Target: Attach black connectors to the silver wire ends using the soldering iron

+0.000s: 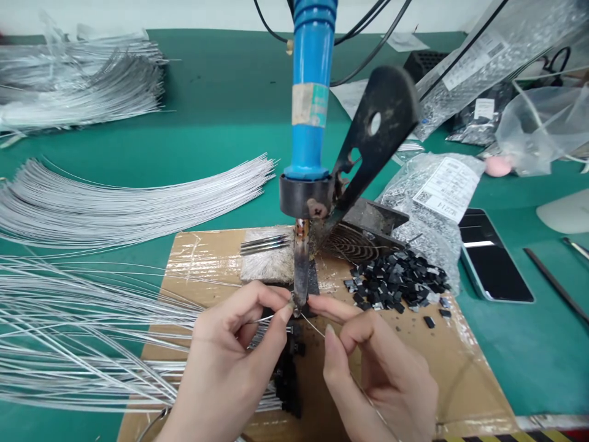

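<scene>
A blue-handled soldering iron [313, 141] stands nearly upright in a black metal holder [375, 123], its dark tip [300, 270] pointing down between my hands. My left hand [230, 362] is closed in a pinch right beside the tip, on a thin white wire [263, 320]; its end and whatever it meets at the tip are too small to make out. My right hand [381, 368] is closed round a thin strand of solder wire [313, 325], which runs from the thumb up to the tip. The right index fingertip lies close to the iron's other side.
Cardboard [202, 264] covers the green table here. Small black connectors [400, 279] are heaped right of the iron. White wires [138, 205] lie in bundles at left; wires with black ends [288, 380] lie below my left hand. A phone [497, 255] and bubble-wrap bag [427, 196] are at right.
</scene>
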Demonstrator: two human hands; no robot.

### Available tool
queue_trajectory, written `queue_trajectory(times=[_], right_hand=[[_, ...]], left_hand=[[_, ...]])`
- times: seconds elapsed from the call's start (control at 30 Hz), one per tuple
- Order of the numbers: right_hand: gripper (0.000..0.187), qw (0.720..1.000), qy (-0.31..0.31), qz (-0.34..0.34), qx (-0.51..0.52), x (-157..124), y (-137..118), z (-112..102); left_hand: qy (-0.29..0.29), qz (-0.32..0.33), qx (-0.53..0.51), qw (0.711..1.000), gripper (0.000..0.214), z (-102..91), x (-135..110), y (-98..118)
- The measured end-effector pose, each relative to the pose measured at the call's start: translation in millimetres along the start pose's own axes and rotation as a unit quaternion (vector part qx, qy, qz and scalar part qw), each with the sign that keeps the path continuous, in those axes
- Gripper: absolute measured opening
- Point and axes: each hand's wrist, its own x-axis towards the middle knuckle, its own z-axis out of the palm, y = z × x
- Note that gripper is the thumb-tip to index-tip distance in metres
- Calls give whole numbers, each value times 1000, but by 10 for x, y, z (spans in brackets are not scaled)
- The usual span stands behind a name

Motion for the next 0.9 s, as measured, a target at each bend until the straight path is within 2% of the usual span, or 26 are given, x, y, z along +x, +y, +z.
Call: queue_trajectory(times=[0.4,0.67,0.9], right_hand=[[25,1000,4,-1,0,-5,-26,1],[24,1000,5,-3,5,8,-36,7],[26,1000,19,-20,-7,-2,-33,35]], left_hand=[[-27,-12,12,1000,13,-49,-35,-31],[-17,-6,11,1000,13,-23,-10,20],[-6,-3,19,1000,12,-17,-20,-28]])
